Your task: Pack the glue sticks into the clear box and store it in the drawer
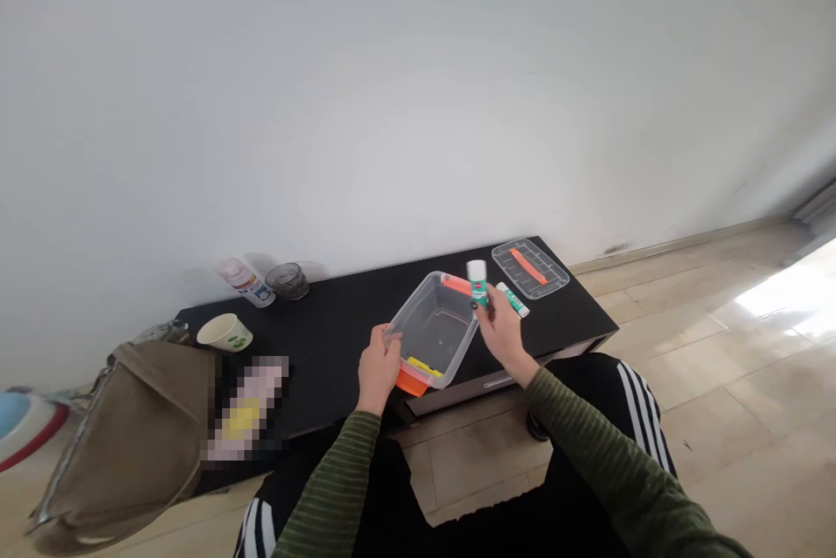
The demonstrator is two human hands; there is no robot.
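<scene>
A clear plastic box (pixel 436 323) with orange end clips is tilted over the front of the black table. My left hand (pixel 379 366) grips its left rim, fingers closed on the edge. Inside, near the front end, a small yellow item (pixel 424 366) shows; its kind I cannot make out. My right hand (pixel 504 330) holds a glue stick (pixel 478 281) with a white cap and green label upright at the box's right rim. Behind that hand lies a second green-and-white glue stick (pixel 514 300) on the table. The box's clear lid (pixel 552 278), with an orange handle, rests farther right.
On the black table (pixel 340 340) stand a paper cup (pixel 225 332), a dark glass bowl (pixel 287 281) and a tipped white spray can (pixel 246 281). A brown bag (pixel 137 436) sits at the left, beside a blurred-out pink item (pixel 248 410). The wall (pixel 418 105) rises directly behind.
</scene>
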